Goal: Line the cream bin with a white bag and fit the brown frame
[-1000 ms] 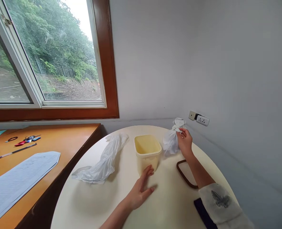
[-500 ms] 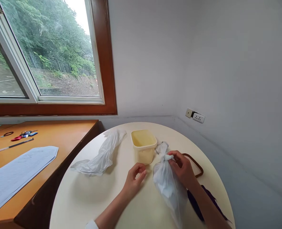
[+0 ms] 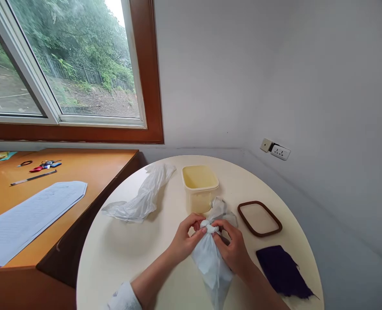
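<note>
A white plastic bag (image 3: 213, 269), knotted near its top, lies on the round table in front of me. My left hand (image 3: 188, 237) pinches the knot from the left between thumb and fingers. On the knot's other side, my right hand (image 3: 232, 246) grips it with thumb and forefinger. The bag's loose top spreads beyond the knot, close to the front of a pale yellow square tub (image 3: 200, 196), which stands open at the top. What is inside the bag cannot be made out.
The round cream table (image 3: 120, 258) also bears a crumpled white bag (image 3: 142, 196), a brown rounded frame (image 3: 260, 234) and a dark purple cloth (image 3: 283, 273). A wooden desk (image 3: 113, 165) on the left holds papers (image 3: 36, 219), a pen (image 3: 32, 178) and keys (image 3: 47, 164).
My left hand has moved right and taken hold of the knot. The bag and my right hand have shifted left and nearer, uncovering the brown frame and purple cloth. The view has turned slightly.
</note>
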`<control>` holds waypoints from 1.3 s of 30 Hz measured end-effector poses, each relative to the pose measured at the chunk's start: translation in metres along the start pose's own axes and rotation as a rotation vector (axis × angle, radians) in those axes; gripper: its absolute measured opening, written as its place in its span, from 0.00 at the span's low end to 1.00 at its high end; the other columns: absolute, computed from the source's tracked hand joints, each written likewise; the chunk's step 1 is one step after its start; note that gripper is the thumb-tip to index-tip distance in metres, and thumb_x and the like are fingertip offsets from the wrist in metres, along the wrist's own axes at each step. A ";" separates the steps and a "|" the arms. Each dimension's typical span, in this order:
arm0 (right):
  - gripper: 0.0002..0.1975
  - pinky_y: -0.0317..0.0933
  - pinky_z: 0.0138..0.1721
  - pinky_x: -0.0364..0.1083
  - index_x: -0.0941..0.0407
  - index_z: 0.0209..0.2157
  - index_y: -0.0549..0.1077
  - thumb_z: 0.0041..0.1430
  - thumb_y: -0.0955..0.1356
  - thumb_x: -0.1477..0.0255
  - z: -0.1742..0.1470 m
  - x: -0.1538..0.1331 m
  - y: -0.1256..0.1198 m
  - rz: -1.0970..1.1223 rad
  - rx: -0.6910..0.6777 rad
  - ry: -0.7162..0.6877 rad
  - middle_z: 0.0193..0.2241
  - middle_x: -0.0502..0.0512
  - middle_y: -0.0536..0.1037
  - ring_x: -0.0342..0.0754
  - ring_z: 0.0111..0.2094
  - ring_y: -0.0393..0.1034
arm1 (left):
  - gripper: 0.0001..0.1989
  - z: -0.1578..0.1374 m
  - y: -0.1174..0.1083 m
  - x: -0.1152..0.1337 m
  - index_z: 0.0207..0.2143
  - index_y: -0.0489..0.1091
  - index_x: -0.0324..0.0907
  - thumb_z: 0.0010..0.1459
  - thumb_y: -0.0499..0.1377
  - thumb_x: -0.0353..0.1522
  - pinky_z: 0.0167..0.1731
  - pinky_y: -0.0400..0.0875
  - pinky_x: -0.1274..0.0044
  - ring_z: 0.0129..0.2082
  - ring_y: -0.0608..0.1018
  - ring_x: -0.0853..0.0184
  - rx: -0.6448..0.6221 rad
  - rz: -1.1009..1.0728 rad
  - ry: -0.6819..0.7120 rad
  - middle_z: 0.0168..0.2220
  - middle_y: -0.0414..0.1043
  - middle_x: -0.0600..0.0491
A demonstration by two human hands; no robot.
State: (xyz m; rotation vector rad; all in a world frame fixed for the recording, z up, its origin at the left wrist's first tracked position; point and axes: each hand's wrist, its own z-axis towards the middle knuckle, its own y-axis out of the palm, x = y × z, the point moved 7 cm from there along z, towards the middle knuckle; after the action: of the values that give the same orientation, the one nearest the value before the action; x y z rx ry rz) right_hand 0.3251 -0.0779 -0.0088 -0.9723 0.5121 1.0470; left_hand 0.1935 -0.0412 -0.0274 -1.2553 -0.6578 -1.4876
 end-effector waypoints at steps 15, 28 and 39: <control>0.03 0.62 0.35 0.44 0.55 0.33 0.67 0.55 0.62 0.74 0.002 0.019 0.003 0.020 -0.062 0.115 0.31 0.52 0.72 0.45 0.33 0.67 | 0.18 0.001 0.005 -0.020 0.26 0.64 0.37 0.50 0.59 0.45 0.23 0.53 0.81 0.23 0.60 0.74 -0.017 -0.295 -0.285 0.22 0.59 0.57; 0.16 0.63 0.38 0.50 0.54 0.40 0.70 0.51 0.61 0.84 -0.002 -0.015 0.004 -0.222 -0.036 -0.214 0.33 0.55 0.73 0.49 0.35 0.66 | 0.10 0.002 -0.003 -0.002 0.26 0.68 0.39 0.55 0.54 0.35 0.31 0.59 0.78 0.28 0.64 0.69 0.069 0.119 -0.093 0.26 0.64 0.53; 0.08 0.63 0.37 0.45 0.54 0.34 0.68 0.53 0.62 0.78 -0.005 -0.009 -0.001 0.184 -0.070 -0.014 0.31 0.53 0.72 0.47 0.35 0.67 | 0.13 0.001 -0.002 -0.008 0.28 0.68 0.38 0.53 0.57 0.40 0.31 0.60 0.78 0.29 0.67 0.69 0.017 -0.165 -0.182 0.28 0.67 0.52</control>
State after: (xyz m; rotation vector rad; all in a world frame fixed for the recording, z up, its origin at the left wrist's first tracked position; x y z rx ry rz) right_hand 0.3229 -0.0870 -0.0041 -0.9928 0.5641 1.2427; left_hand 0.1910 -0.0369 -0.0337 -1.3606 -0.9119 -1.5081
